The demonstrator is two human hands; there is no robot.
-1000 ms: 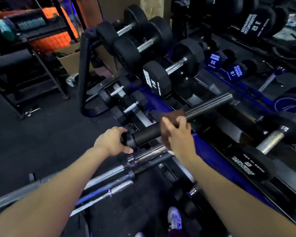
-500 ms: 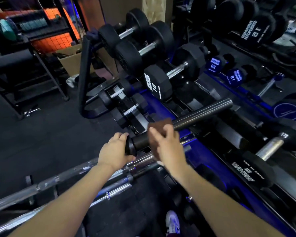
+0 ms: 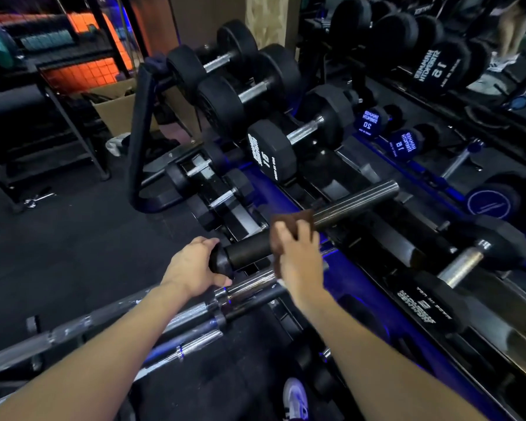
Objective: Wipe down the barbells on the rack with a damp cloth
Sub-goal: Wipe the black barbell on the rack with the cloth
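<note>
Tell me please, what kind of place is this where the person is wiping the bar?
Most likely a gym's free-weights area. Black dumbbells marked with weight numbers sit on a tiered rack, several long barbells lie side by side, and the floor looks like dark rubber matting.

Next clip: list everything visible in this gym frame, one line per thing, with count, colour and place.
short bar: one, steel with black grip, held over the rack
cloth: one, brown, wrapped on the bar under the right hand
long barbells: several, chrome, lying lower left
dumbbells: many, black with steel handles, on the rack
dumbbell rack: one, black and blue, centre to right
cardboard box: one, brown, left rear
shoe: one, white, bottom edge
left hand: grips the bar's black end cap
right hand: holds the cloth round the bar
</note>
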